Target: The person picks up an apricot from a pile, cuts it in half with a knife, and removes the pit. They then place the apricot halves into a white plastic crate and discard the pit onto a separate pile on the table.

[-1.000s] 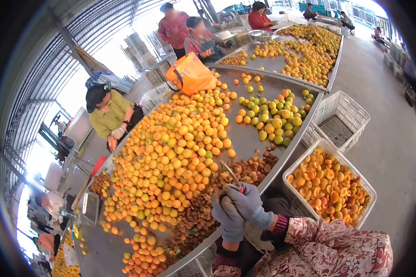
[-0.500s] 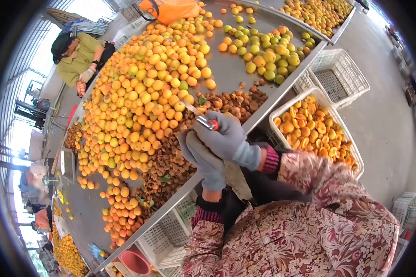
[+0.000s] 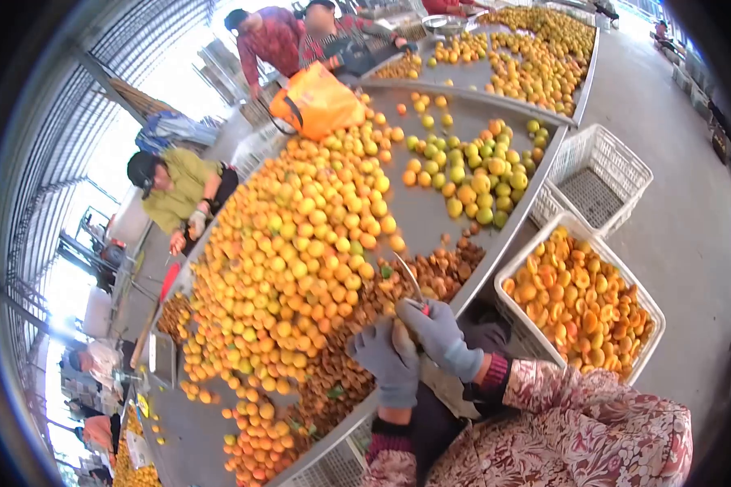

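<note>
My right hand, in a grey glove, is closed round the red handle of a knife. Its curved blade points up and away over the pile of brown apricot pits. Close against it, my left hand, gloved in grey too, has its fingers bent; I cannot tell what they hold. A brownish, stained-looking patch shows where the two hands meet. Both hands are above the near edge of the metal table. Beyond them lies a large heap of whole apricots.
Right of my hands stands a white crate of halved apricots, with another white crate behind it. Greener apricots and an orange bag lie on the table. A person in a green shirt sits across.
My view has tilted up, showing more people and another table at the back. The hands appear lower in view, still together, and the knife blade now points more upward.
</note>
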Motion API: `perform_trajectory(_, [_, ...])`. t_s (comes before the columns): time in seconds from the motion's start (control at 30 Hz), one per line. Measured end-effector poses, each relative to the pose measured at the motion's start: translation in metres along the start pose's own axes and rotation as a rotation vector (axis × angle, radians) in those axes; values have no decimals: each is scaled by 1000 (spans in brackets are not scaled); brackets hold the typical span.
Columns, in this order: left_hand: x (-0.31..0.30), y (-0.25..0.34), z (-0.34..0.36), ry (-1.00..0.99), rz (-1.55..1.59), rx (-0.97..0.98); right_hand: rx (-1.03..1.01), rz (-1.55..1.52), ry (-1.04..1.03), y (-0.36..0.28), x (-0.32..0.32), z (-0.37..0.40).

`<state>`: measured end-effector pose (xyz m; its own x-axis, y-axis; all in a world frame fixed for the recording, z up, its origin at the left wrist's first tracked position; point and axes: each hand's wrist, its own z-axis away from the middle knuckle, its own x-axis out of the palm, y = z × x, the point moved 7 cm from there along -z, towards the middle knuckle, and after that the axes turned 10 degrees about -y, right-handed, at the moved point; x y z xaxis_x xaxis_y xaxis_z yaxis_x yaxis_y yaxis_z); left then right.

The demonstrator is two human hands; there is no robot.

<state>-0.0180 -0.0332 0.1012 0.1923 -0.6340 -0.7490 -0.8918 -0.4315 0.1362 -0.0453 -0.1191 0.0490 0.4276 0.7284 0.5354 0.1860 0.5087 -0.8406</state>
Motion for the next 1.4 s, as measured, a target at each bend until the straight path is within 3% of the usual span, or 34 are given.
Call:
perform_trajectory(0.07, [3,1,0,-75,76,-222,-72,11,118,-4,-8,4])
perform_trajectory(0.3, [8,-2,10,-27,51,-188,13,3,118,9,-11,7])
perform_trajectory(0.37, [26,-13,18,-174,313,-357,-93,28,147,8,-13,4])
perform_trajectory(0.4, [28,-7,20,-175,313,-351,-97,25,150,11,-15,2])
perform_trajectory(0.47, [21,3,26,10,340,-370,-85,270,222,11,-20,1])
perform_trajectory(0.5, [27,2,31,10,339,-371,-85,270,220,11,-20,0])
perform_trajectory(0.57, [27,2,40,120,277,-338,-228,725,288,-7,-18,5])
perform_trajectory(0.6, [23,2,42,119,278,-338,-227,725,289,-9,-19,8])
perform_trajectory(0.67, [54,-20,52,-231,850,-784,-3,646,233,4,-24,6])
perform_trajectory(0.77, [78,-22,53,-410,947,-801,18,530,296,35,-48,-4])
perform_trajectory(0.9, [86,-23,54,-399,971,-863,96,610,337,36,-56,-7])
perform_trajectory(0.97, [92,-22,58,-458,1057,-991,156,668,331,28,-52,-5])
perform_trajectory(1.1, [81,-13,45,-321,1054,-909,21,725,327,1,-35,1])
perform_trajectory(1.17, [104,-14,56,-75,1645,-1132,-57,765,305,-6,-36,-1])
perform_trajectory(1.23, [112,-16,61,-138,1717,-1163,-296,977,207,-15,-26,-2])
perform_trajectory(1.33, [111,-4,55,-211,1992,-1196,-362,1050,84,-21,-21,-7])
perform_trajectory(1.4, [101,2,46,-253,1939,-1205,-468,1132,90,-28,-16,-8])
